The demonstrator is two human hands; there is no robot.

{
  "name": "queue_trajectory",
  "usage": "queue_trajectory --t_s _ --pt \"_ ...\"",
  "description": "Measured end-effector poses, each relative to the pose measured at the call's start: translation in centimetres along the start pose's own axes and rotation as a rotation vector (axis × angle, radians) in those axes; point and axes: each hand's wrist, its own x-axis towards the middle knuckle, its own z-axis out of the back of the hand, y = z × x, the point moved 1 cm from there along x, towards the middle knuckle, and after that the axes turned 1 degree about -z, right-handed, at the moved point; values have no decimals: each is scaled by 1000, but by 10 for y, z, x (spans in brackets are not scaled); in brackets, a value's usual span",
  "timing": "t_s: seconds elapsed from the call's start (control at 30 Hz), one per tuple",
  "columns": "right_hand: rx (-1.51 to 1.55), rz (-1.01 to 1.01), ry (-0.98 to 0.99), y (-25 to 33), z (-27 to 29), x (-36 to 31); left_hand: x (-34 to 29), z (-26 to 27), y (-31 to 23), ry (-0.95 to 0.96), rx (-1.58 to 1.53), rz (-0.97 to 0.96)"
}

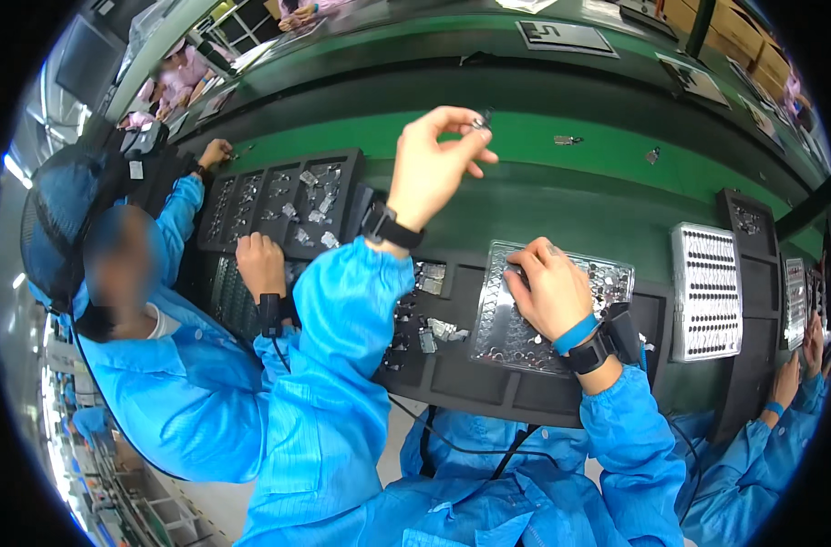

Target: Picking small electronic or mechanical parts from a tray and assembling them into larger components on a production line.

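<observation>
While a black parts tray [351, 201] bounds the upper left, a green strip [525, 137] runs rightward across the upper frame, carrying scattered small metal parts [568, 139] and giving the left hand [443, 159] room to either side. Along the centre lies a black compartment tray [465, 383], its near edge curving just above the wearer's blue smock [506, 456]; a pale tray [678, 292] with rows of dark discs bounds the space at centre right.

The left hand, raised at upper centre, pinches a small part [485, 118] between thumb and forefinger, the other fingers loosely bent and spread. The right hand [557, 292], right of centre, rests palm down with curled fingers on a transparent tray [491, 305]; whether it grips anything cannot be told.

The pinched part, above the strip, appears dark with a bright metallic portion, partly hidden by the fingertips. The transparent tray overlies the compartment tray and shows rows of small, shiny round pieces, partly covered by the right hand.
</observation>
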Motion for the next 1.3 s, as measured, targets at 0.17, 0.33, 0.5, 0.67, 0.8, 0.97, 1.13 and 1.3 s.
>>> queue_trajectory --t_s 0.17,0.33,0.5,0.67,0.8,0.97,1.13,1.3 --pt "-157 71 -27 2 -5 1 -51 -2 7 -47 -129 52" --pt "-285 21 79 11 -7 2 -80 -12 35 -49 -231 125" --pt "356 29 -119 -9 18 1 -93 -27 38 23 -284 249" --pt "824 -289 -135 -26 43 -6 -105 -39 30 128 -260 308" --pt "949 -378 -53 -30 51 -7 -116 -50 35 142 -52 92" --pt "1006 -481 -46 -22 50 -6 -115 -51 24 163 46 23" --pt "1016 -455 29 -27 45 -8 -117 -53 22 145 178 -183" --pt "970 -466 82 -26 46 -8 -118 -56 26 143 212 -260"
